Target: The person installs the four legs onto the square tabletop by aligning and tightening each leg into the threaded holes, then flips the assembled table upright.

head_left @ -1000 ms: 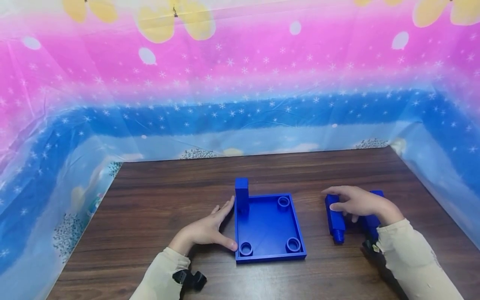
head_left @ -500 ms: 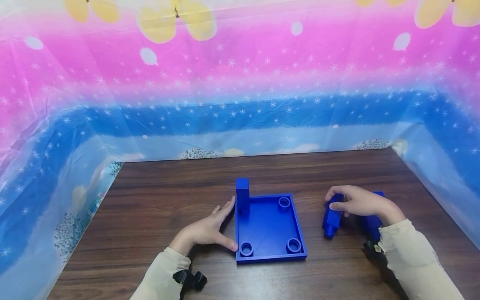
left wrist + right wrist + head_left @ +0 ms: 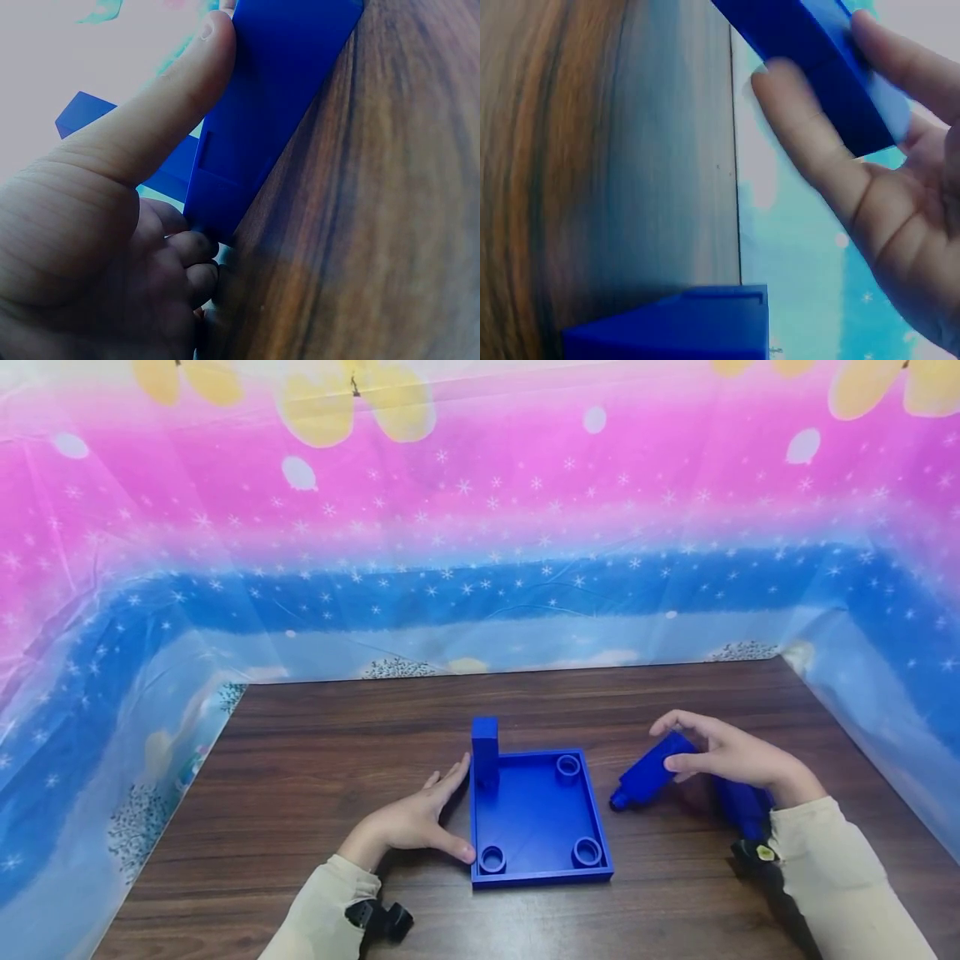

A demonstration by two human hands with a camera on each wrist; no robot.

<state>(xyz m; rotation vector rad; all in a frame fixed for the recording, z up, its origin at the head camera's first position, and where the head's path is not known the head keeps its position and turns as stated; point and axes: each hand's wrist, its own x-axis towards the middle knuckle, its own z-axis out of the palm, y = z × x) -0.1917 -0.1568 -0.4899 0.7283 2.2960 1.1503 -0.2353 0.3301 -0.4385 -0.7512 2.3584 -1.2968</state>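
Observation:
A square blue tray-like base [image 3: 543, 878] lies on the table, with round sockets [image 3: 587, 852] at three corners. From its back left corner rises an upright blue leg [image 3: 485, 752]. My left hand [image 3: 408, 822] rests against the base's left side, thumb and fingers spread; the left wrist view has the straight thumb [image 3: 172, 101] along that wall [image 3: 277, 82]. To the right of the base, my right hand [image 3: 727, 760] pinches another blue leg [image 3: 651, 770] between thumb and fingers. This leg is tilted, its narrow round end pointing down and left towards the base.
More blue leg pieces [image 3: 742, 806] lie under my right wrist, partly hidden; one block [image 3: 682, 330] shows at the bottom of the right wrist view. A patterned cloth [image 3: 480, 585] borders the wooden table [image 3: 337, 718] at the back and sides.
My right hand has gripped the leg, lifted it and swung its round end to the left. My left hand and the base have stayed where they were.

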